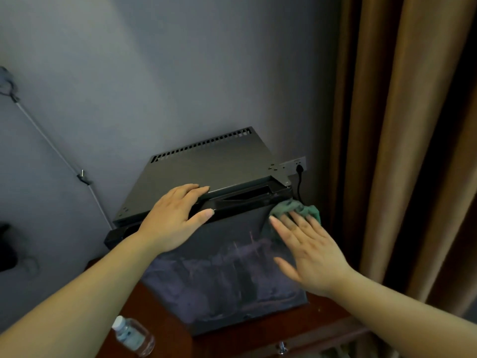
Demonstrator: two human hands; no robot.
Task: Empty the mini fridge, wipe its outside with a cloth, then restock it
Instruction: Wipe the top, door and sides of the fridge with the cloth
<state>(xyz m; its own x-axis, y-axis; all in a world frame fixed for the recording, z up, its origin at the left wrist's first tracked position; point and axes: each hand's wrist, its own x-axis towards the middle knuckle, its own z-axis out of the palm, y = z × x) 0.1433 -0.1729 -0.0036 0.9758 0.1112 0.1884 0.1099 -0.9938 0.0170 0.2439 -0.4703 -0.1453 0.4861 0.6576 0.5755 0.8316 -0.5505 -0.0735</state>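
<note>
Nearest the camera, a water bottle (133, 335) lies on the wooden cabinet (258, 339) just in front of the mini fridge (206, 177), left of its door; a careless elbow sweeping back along the door could knock it off the edge. Against the fridge's dark door (219, 267), the right hand (307, 254) lies flat with fingers spread, pressing the green cloth (296, 208) under its fingertips at the door's upper right corner, pinned rather than gripped, so it may slip free and drop beside the fridge. The left hand (173, 215) rests open on the fridge's front top edge, thumb hooked over the door's handle recess, bracing it; too hard a push from the right could swing the door or shift the fridge on the cabinet. Behind the fridge's right corner a plug (299, 168) sits in a wall socket (294, 165), its cord hanging close to the cloth, which could snag it. Right of the fridge, a curtain (400, 151) crowds that side.
</note>
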